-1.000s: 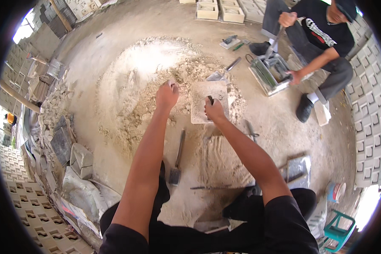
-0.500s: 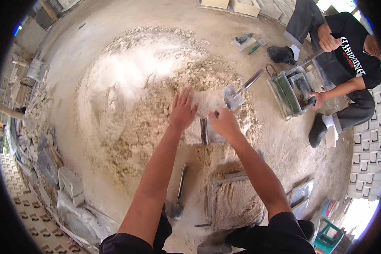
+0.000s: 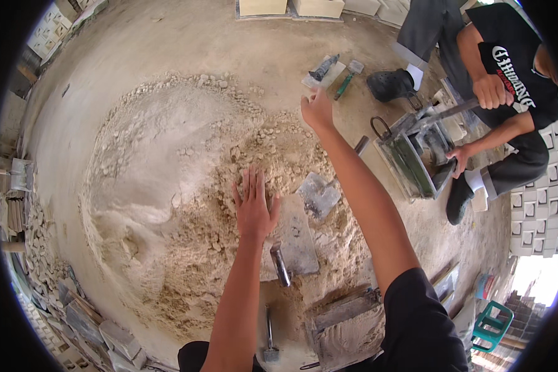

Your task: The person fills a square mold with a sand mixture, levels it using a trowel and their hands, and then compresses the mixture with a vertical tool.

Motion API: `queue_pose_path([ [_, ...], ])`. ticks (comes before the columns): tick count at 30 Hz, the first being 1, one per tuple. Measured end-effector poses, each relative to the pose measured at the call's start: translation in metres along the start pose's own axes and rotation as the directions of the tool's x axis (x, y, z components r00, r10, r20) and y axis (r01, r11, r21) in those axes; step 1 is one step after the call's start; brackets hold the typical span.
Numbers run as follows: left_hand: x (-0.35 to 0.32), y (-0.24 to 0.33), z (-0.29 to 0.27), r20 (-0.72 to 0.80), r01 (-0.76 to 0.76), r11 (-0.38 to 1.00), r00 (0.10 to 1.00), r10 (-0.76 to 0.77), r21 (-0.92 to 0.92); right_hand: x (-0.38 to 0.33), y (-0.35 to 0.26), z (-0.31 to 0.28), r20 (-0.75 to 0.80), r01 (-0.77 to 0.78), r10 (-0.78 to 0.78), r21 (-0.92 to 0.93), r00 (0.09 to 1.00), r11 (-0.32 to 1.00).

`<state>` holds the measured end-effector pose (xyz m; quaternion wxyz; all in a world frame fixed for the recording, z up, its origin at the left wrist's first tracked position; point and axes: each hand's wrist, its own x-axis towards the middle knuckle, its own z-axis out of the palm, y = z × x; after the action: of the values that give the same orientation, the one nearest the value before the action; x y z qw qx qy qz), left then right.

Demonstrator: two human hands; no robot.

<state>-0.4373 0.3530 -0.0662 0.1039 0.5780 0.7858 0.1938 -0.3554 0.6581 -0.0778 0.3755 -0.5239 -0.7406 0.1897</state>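
Observation:
My left hand (image 3: pixel 254 208) lies flat with fingers spread, on the crumbly sand mix (image 3: pixel 192 248) by the edge of a flat dusty board (image 3: pixel 301 239). A metal cylindrical handle (image 3: pixel 280 263) stands out from that board. My right hand (image 3: pixel 318 111) reaches far forward past the pile, its fingers partly extended and nothing visible in them. Just beyond it are a pale slab (image 3: pixel 335 77) with a dark object (image 3: pixel 323 67) on it and a green-handled scraper-like tool (image 3: pixel 348 82). A small square-bladed shovel (image 3: pixel 319 195) rests on the sand under my right forearm, which partly covers its handle.
At right, another person's hands (image 3: pixel 459 158) work a metal box mould (image 3: pixel 415 155) with a lever. Near me lie a sand-filled frame (image 3: pixel 350 328) and a metal-handled tool (image 3: pixel 269 338). Rubble (image 3: pixel 49 235) lines the left; a green stool (image 3: pixel 493 325) stands lower right.
My right hand has left the board's handle and stretched forward toward the slab and green-handled tool. My left hand stays on the sand beside the board. The view has shifted.

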Motion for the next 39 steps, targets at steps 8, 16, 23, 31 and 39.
queue_pose_path([
  [8, 0.007, -0.005, -0.004, 0.014, 0.013, 0.999, 1.0, -0.012, -0.05, 0.125, 0.02, 0.015, 0.008, -0.224, 0.23, -0.195, 0.973, 0.955],
  [16, 0.014, -0.001, 0.001, -0.052, -0.055, 0.994, 0.997, 0.05, -0.092, 0.146, 0.058, 0.004, 0.084, -0.56, 0.554, 0.087, 0.828, 0.824],
  [23, 0.001, -0.007, 0.006, -0.178, -0.035, 0.998, 0.984, 0.025, -0.049, 0.034, -0.046, -0.061, 0.592, -0.711, 0.395, 0.605, 0.703, 0.359],
  [31, -0.039, -0.022, 0.019, -0.253, -0.1, 0.995, 0.963, 0.095, -0.008, -0.16, -0.143, -0.267, 0.599, -0.556, 0.177, 0.539, 0.781, 0.633],
  [39, -0.199, 0.033, -0.04, -0.522, -0.016, 0.922, 0.828, -0.205, -0.388, -0.333, -0.12, -0.399, 0.406, -0.145, 0.163, -0.075, 0.899, 0.987],
])
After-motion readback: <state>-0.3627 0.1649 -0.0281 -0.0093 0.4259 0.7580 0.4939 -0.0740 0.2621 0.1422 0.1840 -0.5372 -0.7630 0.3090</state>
